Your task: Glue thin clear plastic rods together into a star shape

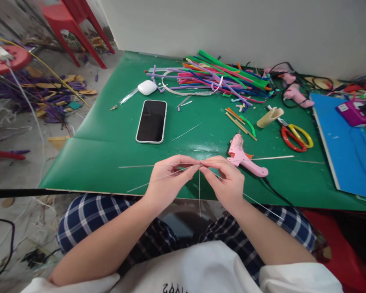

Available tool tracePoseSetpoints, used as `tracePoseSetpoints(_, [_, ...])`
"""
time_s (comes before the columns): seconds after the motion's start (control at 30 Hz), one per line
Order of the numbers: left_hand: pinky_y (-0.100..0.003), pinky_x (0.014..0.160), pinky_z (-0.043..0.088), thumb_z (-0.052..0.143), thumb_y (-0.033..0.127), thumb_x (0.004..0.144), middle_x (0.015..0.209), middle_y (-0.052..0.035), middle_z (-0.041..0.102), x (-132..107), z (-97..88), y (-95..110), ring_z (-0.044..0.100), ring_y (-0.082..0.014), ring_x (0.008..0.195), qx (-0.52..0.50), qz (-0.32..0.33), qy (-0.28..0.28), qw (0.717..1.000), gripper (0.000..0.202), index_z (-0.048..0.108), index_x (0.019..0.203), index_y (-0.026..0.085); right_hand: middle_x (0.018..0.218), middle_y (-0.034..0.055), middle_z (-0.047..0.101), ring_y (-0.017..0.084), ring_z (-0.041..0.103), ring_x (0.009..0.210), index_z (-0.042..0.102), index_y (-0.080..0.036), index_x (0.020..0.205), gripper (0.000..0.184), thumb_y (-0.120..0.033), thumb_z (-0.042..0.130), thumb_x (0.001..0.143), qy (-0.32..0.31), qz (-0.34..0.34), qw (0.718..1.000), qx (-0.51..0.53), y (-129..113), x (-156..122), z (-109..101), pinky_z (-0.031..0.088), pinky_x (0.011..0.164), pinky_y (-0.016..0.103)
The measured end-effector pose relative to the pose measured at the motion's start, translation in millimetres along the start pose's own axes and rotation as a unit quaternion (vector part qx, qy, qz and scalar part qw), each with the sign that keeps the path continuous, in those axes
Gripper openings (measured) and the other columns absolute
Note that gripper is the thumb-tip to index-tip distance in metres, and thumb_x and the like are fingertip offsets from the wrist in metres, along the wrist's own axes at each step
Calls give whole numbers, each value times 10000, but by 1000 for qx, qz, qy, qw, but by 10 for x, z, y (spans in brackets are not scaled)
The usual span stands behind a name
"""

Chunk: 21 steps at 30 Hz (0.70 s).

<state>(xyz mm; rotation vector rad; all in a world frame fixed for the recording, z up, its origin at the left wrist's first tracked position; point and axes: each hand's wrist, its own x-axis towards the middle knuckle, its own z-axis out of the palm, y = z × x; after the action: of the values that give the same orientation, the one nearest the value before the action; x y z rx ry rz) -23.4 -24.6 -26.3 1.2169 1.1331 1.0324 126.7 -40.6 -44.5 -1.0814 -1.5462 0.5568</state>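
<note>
My left hand (167,179) and my right hand (225,179) meet over the near edge of the green table (103,138), fingertips pinched together. Between them they hold several thin white strips (199,191); one hangs straight down, others stick out left and right. A pink glue gun (244,156) lies just right of my right hand. A black phone (151,121) lies face up beyond my left hand.
A pile of coloured strips (219,77) sits at the back, with a white earbud case (147,87) to its left. Red-and-yellow scissors (294,136), a blue board (344,142) and pink tools (294,94) lie on the right. Scraps litter the floor on the left.
</note>
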Motion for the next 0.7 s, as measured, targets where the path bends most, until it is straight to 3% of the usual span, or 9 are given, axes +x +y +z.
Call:
tracePoseSetpoints(0.17, [-218,700,554,670,281,771,820,-6,733,-31,7,16,675,-130,745,29,34,-7,999,94,728,815,221,813,27,709,181,652,782,678,-246,834,132,-128,640,792,9,-9,1000,-6,-9,-3,-16,533,715,362])
tracePoseSetpoints(0.43, [-204,589,541,660,268,761,783,-21,727,-35,31,-15,682,-151,721,52,34,25,998,88,720,764,204,775,24,704,175,647,741,666,-239,816,93,-157,624,807,-1,-19,999,-40,-49,4,8,532,686,349])
tracePoseSetpoints(0.53, [-186,563,544,676,274,751,783,-12,730,-30,25,11,678,-137,692,28,10,16,999,86,724,766,204,774,23,695,170,641,739,656,-238,804,89,-156,623,806,3,-3,999,-42,-46,2,10,529,686,341])
tracePoseSetpoints(0.7, [-188,693,577,739,252,703,834,-3,747,-21,9,67,694,-117,735,-82,-80,-31,993,239,714,938,215,784,13,670,159,626,758,643,-235,791,98,-147,606,813,24,43,998,-29,-27,21,-9,525,713,329])
